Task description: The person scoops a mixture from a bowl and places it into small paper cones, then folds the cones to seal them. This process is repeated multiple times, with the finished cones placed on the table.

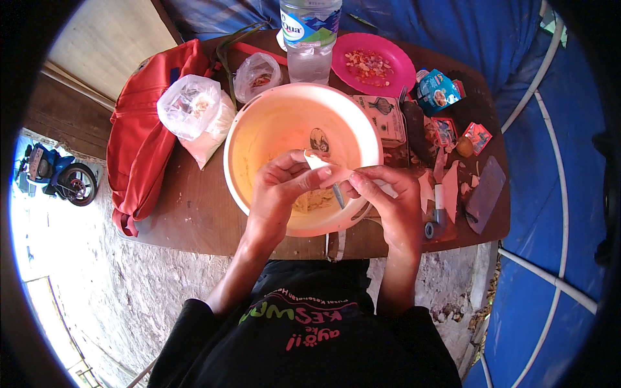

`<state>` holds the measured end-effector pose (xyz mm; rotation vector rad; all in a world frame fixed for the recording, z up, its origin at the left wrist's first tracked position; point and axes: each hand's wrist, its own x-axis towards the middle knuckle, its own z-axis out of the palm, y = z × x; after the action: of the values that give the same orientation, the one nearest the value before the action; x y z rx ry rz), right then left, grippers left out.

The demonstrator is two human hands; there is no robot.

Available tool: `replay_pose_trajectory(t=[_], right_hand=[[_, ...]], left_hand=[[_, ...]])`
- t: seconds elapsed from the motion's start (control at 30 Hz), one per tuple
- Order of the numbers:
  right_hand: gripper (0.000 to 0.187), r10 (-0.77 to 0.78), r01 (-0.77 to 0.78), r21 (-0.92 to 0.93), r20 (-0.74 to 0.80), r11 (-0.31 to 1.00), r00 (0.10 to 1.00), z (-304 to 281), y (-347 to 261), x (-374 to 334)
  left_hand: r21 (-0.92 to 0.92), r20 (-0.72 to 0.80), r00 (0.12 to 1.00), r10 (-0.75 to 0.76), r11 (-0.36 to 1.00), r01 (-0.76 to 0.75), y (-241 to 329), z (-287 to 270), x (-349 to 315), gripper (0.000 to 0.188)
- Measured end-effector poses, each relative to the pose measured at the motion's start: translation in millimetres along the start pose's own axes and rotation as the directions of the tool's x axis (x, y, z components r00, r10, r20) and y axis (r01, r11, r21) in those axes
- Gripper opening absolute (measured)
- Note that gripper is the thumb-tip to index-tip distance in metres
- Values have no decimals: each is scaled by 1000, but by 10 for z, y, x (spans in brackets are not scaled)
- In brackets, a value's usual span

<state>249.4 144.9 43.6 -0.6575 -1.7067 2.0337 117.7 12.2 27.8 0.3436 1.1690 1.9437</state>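
Note:
Over a large pale basin point(238, 143), my two hands pinch a small, thin, pale packet-like piece point(315, 160). My left hand point(282, 184) is closed round its left part, thumb on top. At its right end, my right hand point(388, 194) is closed in a pinch of thumb and finger. What the piece contains, if anything, I cannot make out. Below the hands a metal spoon point(319, 140) rests in the basin, its handle partly hidden behind my fingers. Yellowish crumbly mixture point(312, 202) lies at the basin's bottom.
Left of the basin are a bag of white powder point(206, 129) and a red cloth bag point(147, 132). Behind stand a water bottle point(310, 48) and a pink plate point(402, 57) of chopped pieces. Packets point(437, 90), a box point(386, 119) and a peeler-like tool point(440, 207) lie right.

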Motion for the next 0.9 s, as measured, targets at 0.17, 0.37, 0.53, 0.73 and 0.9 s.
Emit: replay_pose_trajectory(t=[0.17,0.37,0.53,0.73,0.9], right_hand=[[19,-12,13,-33,24,999,1000,41,14,-4],[16,52,-52,-19,-8,998,999,-1,-67,-16],[16,-102,94,-65,-146,993,984,-561,-343,-158],[17,-364,137,-458,-455,878,813,-2169,-781,44],[24,-366,-109,-598,-613,794,700,-3839,-620,1183]], left_hand=[[108,-15,999,46,993,-44,28,32,-25,34],[291,-77,997,7,956,16,128,138,-46,63],[343,54,995,83,934,-96,172,86,-43,63],[505,-6,765,644,662,-553,271,-524,81,9],[502,-80,764,640,688,-524,114,-741,151,10]])
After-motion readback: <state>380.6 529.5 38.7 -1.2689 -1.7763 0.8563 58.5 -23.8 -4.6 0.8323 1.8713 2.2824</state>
